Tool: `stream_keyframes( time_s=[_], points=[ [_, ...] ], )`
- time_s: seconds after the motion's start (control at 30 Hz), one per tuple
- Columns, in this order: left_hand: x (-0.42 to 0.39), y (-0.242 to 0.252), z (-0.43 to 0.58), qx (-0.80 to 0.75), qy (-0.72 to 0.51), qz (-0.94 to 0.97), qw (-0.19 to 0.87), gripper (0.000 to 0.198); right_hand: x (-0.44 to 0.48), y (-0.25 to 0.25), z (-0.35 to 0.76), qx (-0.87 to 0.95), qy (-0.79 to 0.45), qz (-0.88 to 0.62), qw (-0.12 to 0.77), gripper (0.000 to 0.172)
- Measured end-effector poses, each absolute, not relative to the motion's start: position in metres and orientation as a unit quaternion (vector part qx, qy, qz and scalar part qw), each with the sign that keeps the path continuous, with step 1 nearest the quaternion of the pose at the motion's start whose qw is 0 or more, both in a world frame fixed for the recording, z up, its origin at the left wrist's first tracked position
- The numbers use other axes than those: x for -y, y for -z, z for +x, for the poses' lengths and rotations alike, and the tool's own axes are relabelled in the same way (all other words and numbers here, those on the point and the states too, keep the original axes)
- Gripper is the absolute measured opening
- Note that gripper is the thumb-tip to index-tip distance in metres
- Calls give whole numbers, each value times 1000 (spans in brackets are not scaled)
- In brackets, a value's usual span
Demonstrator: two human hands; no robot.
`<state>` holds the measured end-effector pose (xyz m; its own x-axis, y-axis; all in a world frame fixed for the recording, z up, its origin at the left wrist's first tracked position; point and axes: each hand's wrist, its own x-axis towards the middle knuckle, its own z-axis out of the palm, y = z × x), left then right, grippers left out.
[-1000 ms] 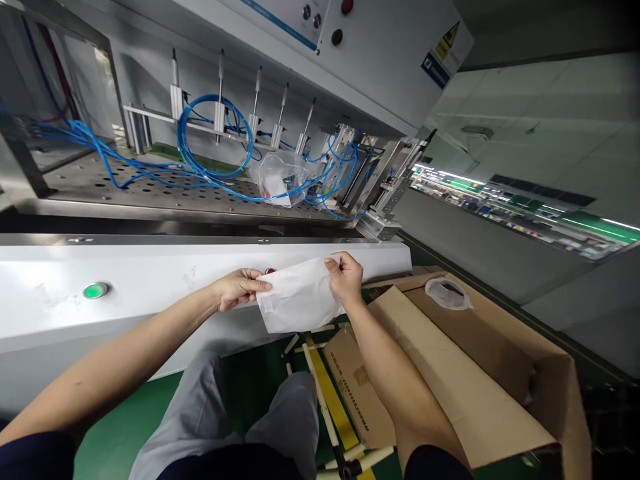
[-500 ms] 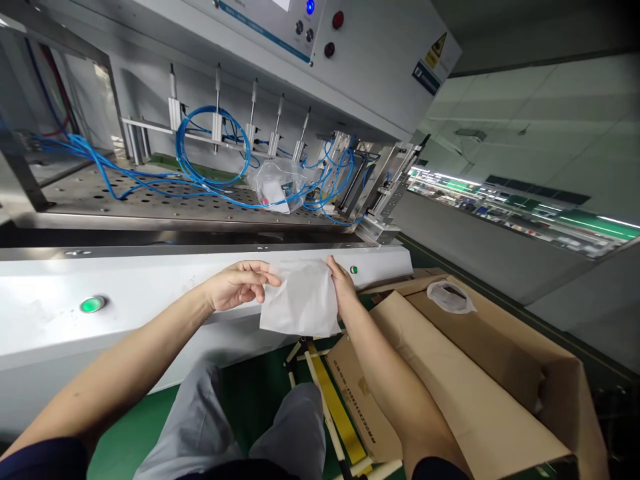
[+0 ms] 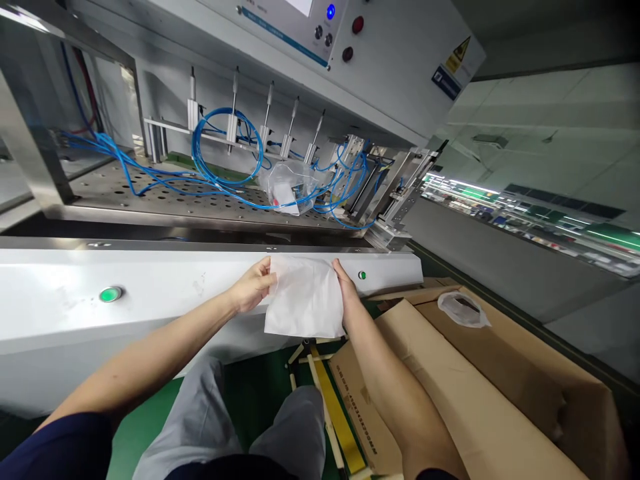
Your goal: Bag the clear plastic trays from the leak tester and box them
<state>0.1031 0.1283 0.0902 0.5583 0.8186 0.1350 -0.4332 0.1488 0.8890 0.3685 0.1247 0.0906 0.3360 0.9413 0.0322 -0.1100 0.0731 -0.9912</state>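
Note:
I hold a white translucent bag [image 3: 305, 300] upright in front of the machine's white front panel [image 3: 150, 280]. My left hand [image 3: 255, 288] pinches the bag's upper left edge. My right hand [image 3: 345, 290] is closed on its right edge, fingers mostly hidden behind the bag. The bag hangs down over my knees. Behind it lies the perforated steel plate [image 3: 165, 200] with blue air hoses [image 3: 220, 160].
A green lit button [image 3: 111, 294] sits on the panel's left, a small green one [image 3: 362, 275] on its right. A clear plastic bag with parts [image 3: 290, 187] lies on the plate. An open cardboard box [image 3: 480, 393] stands at my right, holding a crumpled plastic bag [image 3: 463, 310].
The bag turned from slanted to upright and rose closer to the panel's top edge. My left hand closed onto its upper left edge. The view shifted slightly.

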Motion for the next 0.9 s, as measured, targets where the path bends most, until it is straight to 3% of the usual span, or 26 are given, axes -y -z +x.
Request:
stream_keyframes(
  time_s=[0.13,0.23,0.43,0.5,0.63,0.77,0.9],
  points=[
    [-123,-76,107,-263,-325,553,721,65,-125,-94,371,360,-400,-568,622,59],
    [-129,-72,107,-284,-329,605,667,55,-123,-96,371,404,-358,-574,615,61],
    [-179,-98,76,-353,-382,744,419,23,-112,-103,400,498,-274,-611,551,74],
    [-197,-109,61,-370,-377,775,346,27,-106,-110,428,484,-249,-637,545,76],
    [-226,-124,34,-393,-348,811,257,40,-81,-133,495,462,-92,-714,518,57],
    [-251,-128,18,-420,-261,846,199,42,-42,-160,558,411,111,-826,369,30],
    [-266,-131,23,-416,-201,866,193,40,-4,-171,622,303,194,-895,264,24]
  ],
)
